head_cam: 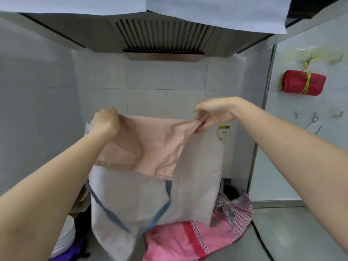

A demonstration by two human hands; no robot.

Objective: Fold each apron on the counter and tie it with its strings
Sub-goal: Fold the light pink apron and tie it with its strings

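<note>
I hold a pale apron [150,196] up in the air in front of the wall. Its top part is peach cloth [150,144], its lower part white, and blue strings [113,213] hang across it. My left hand [106,123] grips the top left corner in a fist. My right hand [211,113] pinches the top right corner between fingers and thumb. Below it, a pink apron [175,242] with a red checked band lies crumpled on the steel counter [293,240].
A red folded bundle [303,82] tied with yellow-green string hangs on the right wall. A range hood [160,34] is overhead. White plates [64,240] and purple cloth [73,253] sit at lower left. A wall socket [223,135] is behind the apron.
</note>
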